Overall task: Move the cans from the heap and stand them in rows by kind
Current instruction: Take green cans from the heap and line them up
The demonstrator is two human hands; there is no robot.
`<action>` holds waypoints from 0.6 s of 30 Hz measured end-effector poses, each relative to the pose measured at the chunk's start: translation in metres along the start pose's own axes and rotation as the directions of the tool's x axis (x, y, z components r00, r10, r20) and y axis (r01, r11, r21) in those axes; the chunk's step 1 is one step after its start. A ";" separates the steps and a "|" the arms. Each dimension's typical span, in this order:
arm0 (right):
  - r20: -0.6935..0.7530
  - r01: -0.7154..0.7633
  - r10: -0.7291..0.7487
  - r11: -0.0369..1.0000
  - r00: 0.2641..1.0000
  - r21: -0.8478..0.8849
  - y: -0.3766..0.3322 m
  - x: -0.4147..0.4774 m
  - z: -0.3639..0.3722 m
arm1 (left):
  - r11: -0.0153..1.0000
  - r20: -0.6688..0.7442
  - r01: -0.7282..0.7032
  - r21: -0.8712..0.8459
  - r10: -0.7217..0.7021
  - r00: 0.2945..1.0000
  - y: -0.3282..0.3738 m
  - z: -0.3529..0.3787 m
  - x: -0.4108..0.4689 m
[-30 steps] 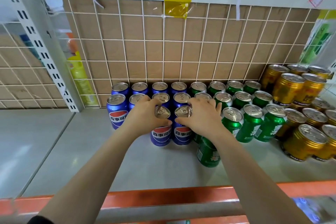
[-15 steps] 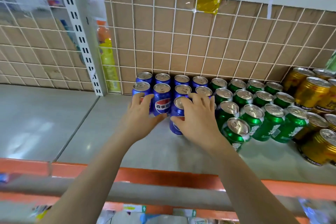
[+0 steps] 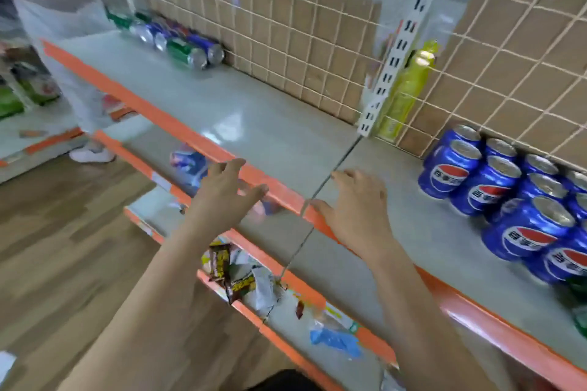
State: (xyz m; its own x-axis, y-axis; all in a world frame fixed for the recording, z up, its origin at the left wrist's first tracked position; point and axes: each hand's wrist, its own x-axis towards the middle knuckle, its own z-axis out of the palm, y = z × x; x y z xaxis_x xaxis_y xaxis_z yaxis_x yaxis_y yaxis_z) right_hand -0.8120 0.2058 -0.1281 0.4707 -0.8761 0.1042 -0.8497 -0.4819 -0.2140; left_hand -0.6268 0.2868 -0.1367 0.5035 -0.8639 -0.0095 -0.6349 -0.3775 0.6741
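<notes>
The blue cans [image 3: 495, 190] at your right stand in rows and show the red, white and blue Pepsi mark. More cans [image 3: 178, 41] lie on their sides far off to the left. The grey shelf [image 3: 270, 124] between is bare. Your left hand [image 3: 222, 190] and right hand [image 3: 355, 206] are open, holding nothing, at the orange edge [image 3: 165, 124].

The grey shelf [image 3: 270, 124] in front of me has an orange front edge and a wire grid backed with cardboard behind it. At its right end, blue Pepsi cans [image 3: 495, 187] stand upright in rows against the grid, touching one another. Far off at the left end, a heap of cans [image 3: 178, 41], blue and green, lies on its side close to the grid. Between the two groups the shelf surface is bare and glossy.
</notes>
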 end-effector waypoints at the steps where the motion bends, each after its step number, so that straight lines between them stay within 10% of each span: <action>1: 0.003 0.032 -0.032 0.999 0.999 0.013 -0.020 0.003 0.007 | 0.999 -0.026 0.037 0.007 -0.037 0.999 -0.017 -0.018 -0.005; 18: 0.011 0.261 -0.269 0.944 0.963 0.202 -0.236 0.060 0.091 | 0.937 -0.193 0.348 -0.026 -0.347 0.918 -0.205 -0.152 -0.004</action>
State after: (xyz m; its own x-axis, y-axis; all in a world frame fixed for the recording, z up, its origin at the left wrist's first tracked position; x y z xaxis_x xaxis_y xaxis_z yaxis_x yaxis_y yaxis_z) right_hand -0.5619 0.2683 -0.1601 0.6845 -0.7140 0.1471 -0.6308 -0.6813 -0.3714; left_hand -0.4099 0.4186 -0.1625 0.7955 -0.5978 -0.0996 -0.4043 -0.6459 0.6475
